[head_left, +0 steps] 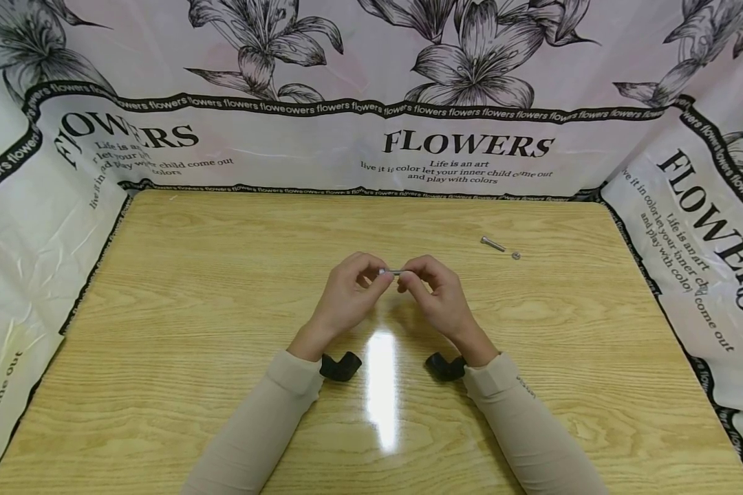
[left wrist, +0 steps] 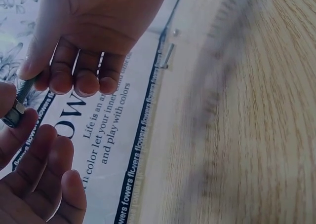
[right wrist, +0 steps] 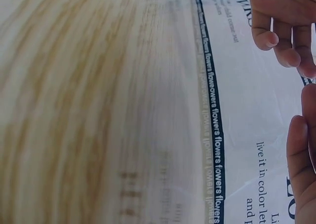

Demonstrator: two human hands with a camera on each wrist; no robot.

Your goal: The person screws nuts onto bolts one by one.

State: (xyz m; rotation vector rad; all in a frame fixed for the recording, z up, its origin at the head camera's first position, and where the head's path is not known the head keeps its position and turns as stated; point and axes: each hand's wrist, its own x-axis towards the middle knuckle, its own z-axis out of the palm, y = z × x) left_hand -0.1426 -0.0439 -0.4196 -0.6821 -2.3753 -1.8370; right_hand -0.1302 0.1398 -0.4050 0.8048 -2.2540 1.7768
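A small metal bolt is held level between both hands above the table. My left hand pinches its head end between thumb and forefinger. The right hand pinches the far end of the shaft with thumb and forefinger. From the left wrist, the bolt's threaded shaft shows between the fingertips, with a bright faceted piece like a nut up against the dark head. The right wrist view catches only the other fingers of both hands; the bolt lies out of its frame.
A second bolt lies on the wooden table to the back right, with a loose nut just beside it. Flower-printed sheeting walls the table's back and sides. Black wrist-camera mounts sit at both cuffs.
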